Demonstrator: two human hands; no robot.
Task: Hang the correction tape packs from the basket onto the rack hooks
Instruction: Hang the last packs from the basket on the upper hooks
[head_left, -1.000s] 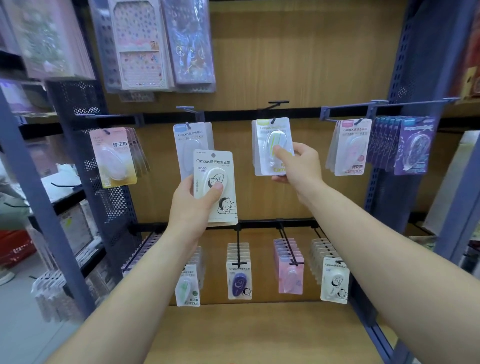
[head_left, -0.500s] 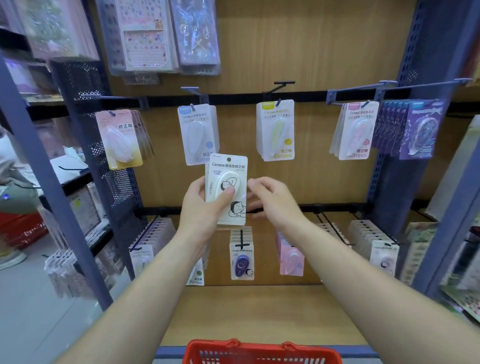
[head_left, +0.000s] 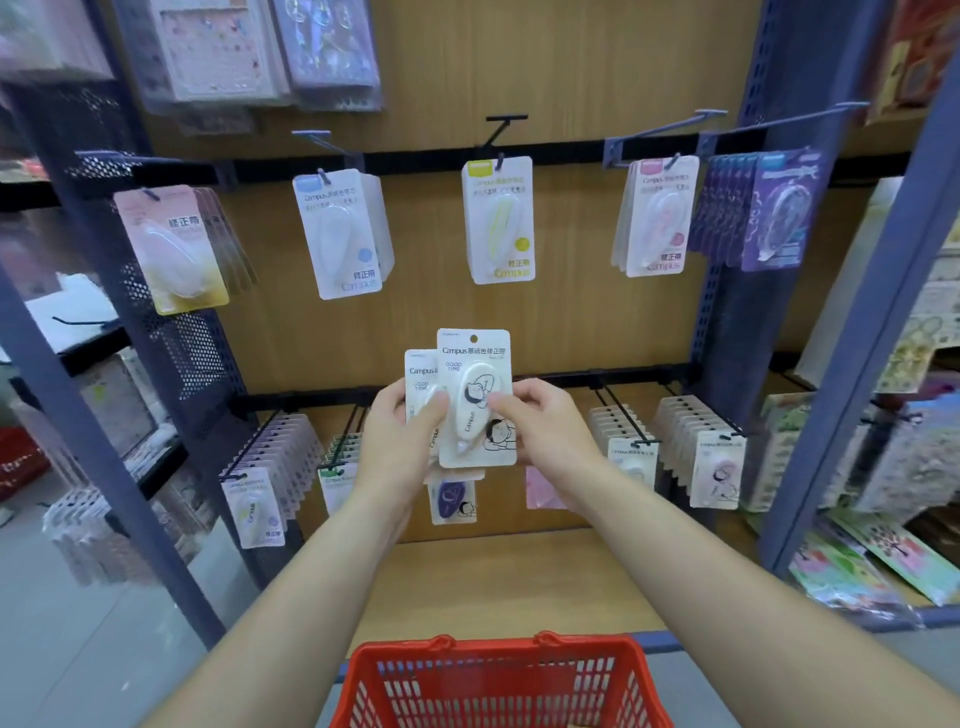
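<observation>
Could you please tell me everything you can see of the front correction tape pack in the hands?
The front pack is an upright white card with a round hang hole near the top, Campus and GOOD TIME print, cartoon figures, and a clear blister over a white teardrop dispenser. The right hand pinches its right edge; the left hand presses its left edge with the thumb. It overlaps a second pack behind.
</observation>
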